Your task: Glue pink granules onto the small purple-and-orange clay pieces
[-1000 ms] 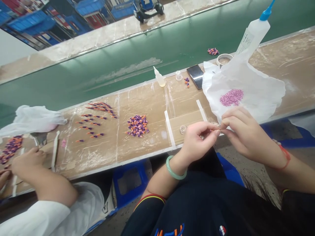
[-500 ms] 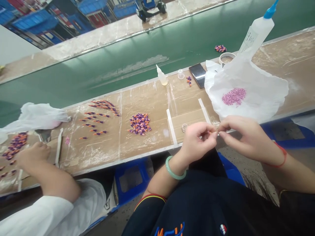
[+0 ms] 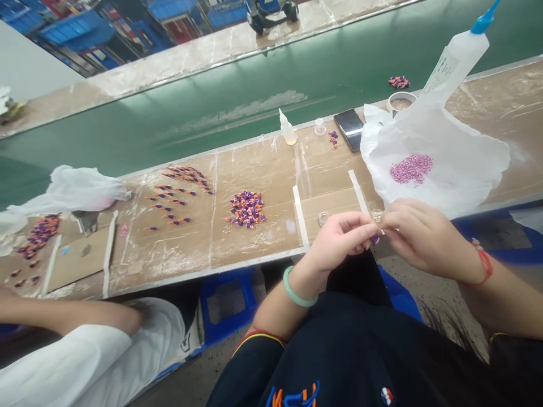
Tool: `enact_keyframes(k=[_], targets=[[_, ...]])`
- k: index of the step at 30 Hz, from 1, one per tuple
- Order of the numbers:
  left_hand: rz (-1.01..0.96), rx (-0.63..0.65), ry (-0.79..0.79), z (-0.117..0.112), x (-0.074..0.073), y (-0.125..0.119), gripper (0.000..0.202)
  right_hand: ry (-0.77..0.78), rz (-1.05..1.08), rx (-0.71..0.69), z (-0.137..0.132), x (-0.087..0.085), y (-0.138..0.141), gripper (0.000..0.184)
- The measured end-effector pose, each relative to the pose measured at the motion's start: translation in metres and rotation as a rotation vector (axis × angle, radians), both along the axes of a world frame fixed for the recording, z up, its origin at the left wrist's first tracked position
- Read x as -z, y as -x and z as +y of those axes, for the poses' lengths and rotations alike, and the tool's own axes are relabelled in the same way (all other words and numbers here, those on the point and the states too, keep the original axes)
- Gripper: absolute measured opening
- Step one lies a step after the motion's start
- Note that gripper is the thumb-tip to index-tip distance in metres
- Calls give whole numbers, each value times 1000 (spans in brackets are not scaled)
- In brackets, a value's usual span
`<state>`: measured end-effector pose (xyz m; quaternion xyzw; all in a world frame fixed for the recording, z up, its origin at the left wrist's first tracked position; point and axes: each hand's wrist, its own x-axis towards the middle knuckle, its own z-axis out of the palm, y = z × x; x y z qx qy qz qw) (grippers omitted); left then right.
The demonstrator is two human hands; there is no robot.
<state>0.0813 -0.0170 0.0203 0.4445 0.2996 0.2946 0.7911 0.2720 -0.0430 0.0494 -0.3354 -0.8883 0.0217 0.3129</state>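
Note:
My left hand [image 3: 344, 238] is closed in a pinch on a small purple piece [image 3: 375, 240], mostly covered by the fingers. Right beside it, my right hand [image 3: 418, 237] also pinches, its fingertips almost meeting the left ones; a tiny pale bit shows between them, too small to name. Both hands are above the bench's near edge. Just left of them, a small clear round dish [image 3: 323, 219] lies on a cardboard piece [image 3: 335, 204] edged by white strips. Beyond the right hand, tiny pink pieces [image 3: 411, 169] are heaped on a white sheet [image 3: 470, 164].
A pile of purple-and-orange pieces [image 3: 246, 209] lies left of my hands, with rows of similar pieces [image 3: 186, 178] farther left. A small glue bottle [image 3: 287, 129], a phone [image 3: 350, 129], a tape roll [image 3: 401, 100] and a large bottle [image 3: 458, 62] stand behind. A co-worker's arm [image 3: 72, 315] is at left.
My right hand's fingers have curled in more, and a purple piece now shows under my left fingertips. The co-worker's hand has left the cardboard at left. The view has shifted slightly.

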Motion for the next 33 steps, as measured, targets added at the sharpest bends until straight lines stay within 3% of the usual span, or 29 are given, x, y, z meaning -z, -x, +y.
enact_keyframes(k=[5,8,10,14,16,18,25,33], targets=[[-32,54,78,-1,-2,0,42,-163,-115,-14,1,1,-2,19],[-11,14,-17,-3,-3,-1,40,-211,-134,-13,0,0,-1,17],[39,-90,-202,-4,-3,-2,32,-88,-24,-4,-1,1,1,15],[167,-292,-745,-8,-6,1,14,266,221,52,-5,2,4,10],[204,-326,-949,-8,-6,3,13,318,256,57,-8,3,7,9],[236,-336,-1058,-8,-6,4,12,337,269,54,-10,3,8,9],[262,-323,-1155,-6,-4,6,13,304,249,70,-12,2,11,11],[344,-170,-1012,-3,-9,17,12,394,254,104,-10,-1,16,14]])
